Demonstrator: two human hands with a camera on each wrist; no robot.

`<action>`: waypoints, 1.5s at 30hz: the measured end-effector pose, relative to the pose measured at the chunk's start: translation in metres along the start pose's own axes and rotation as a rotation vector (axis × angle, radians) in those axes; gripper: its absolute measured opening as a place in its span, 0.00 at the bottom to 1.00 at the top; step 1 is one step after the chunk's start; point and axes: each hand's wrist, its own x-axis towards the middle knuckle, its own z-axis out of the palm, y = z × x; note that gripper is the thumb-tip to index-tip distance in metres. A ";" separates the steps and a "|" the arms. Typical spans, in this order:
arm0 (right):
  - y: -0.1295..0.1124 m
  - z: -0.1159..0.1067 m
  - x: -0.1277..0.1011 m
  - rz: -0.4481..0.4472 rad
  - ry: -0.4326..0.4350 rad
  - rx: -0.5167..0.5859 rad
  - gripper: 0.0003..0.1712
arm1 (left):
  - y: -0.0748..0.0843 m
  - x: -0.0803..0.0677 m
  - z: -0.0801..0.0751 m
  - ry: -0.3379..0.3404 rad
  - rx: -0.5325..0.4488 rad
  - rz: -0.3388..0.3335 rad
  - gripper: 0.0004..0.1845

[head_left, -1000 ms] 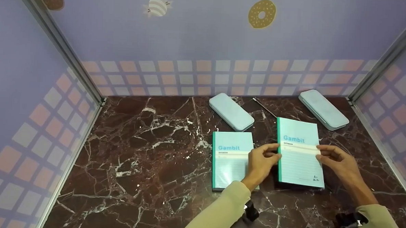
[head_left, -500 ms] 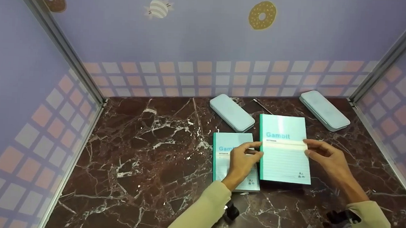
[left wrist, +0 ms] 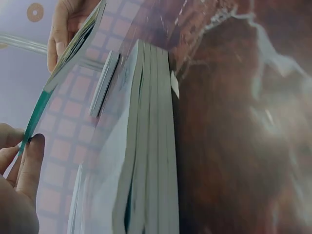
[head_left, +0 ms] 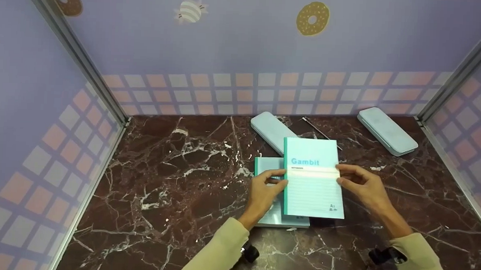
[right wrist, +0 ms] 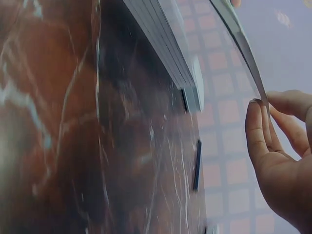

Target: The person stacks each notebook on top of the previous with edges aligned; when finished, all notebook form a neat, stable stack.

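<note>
A pale green "Gambit" notebook [head_left: 313, 187] with a green spine hangs raised above the table, level between both hands. My left hand [head_left: 264, 195] pinches its spine edge between thumb and fingers. The opposite edge is pinched by my right hand [head_left: 366, 189]. Below lies a stack of several notebooks [head_left: 281, 220], partly covered by the raised one in the head view. In the left wrist view the stack's page edges [left wrist: 151, 146] show, with a gap of air up to the held notebook [left wrist: 66, 68]. The right wrist view has the held notebook's edge [right wrist: 243, 46] between thumb and fingers.
Behind the stack lies a light blue flat case [head_left: 271, 128], partly hidden by the held notebook. A similar case [head_left: 388, 131] sits at the back right. Between them is a thin pen-like stick [head_left: 322, 128]. Patterned walls [head_left: 228, 45] enclose the marble-look table [head_left: 172, 213].
Both hands have carried the notebook leftward, from beside the stack to partly over it. It now overlaps the left case in the head view, and more of the thin stick shows.
</note>
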 end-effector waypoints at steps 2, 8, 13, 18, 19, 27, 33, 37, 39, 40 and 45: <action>0.000 0.008 0.002 0.006 -0.011 0.015 0.22 | -0.001 -0.001 -0.007 0.012 0.016 -0.004 0.13; 0.001 0.029 0.005 0.018 -0.035 0.021 0.22 | -0.004 -0.003 -0.029 0.046 0.126 0.013 0.11; 0.003 0.043 0.006 0.014 -0.043 0.018 0.21 | -0.005 -0.003 -0.044 0.030 0.146 0.007 0.11; 0.004 0.054 0.008 0.012 -0.051 0.018 0.21 | -0.009 -0.004 -0.054 0.009 0.122 -0.003 0.11; 0.004 0.056 0.008 0.012 -0.052 0.011 0.21 | -0.009 -0.004 -0.056 0.005 0.121 -0.004 0.11; 0.006 0.066 0.011 0.032 -0.074 -0.011 0.20 | -0.015 -0.005 -0.066 -0.004 0.166 -0.043 0.12; 0.010 0.073 0.013 0.025 -0.089 -0.034 0.20 | -0.015 -0.007 -0.069 -0.009 0.219 -0.079 0.16; 0.012 0.075 0.011 0.020 -0.079 -0.061 0.20 | -0.018 -0.008 -0.070 -0.022 0.271 -0.080 0.17; 0.014 0.076 0.010 0.017 -0.074 -0.076 0.20 | -0.020 -0.008 -0.070 -0.027 0.290 -0.070 0.18; 0.014 0.077 0.010 0.014 -0.073 -0.082 0.20 | -0.021 -0.009 -0.070 -0.027 0.299 -0.069 0.18; 0.015 0.081 0.008 0.011 -0.073 -0.108 0.20 | -0.022 -0.012 -0.069 -0.011 0.319 -0.063 0.17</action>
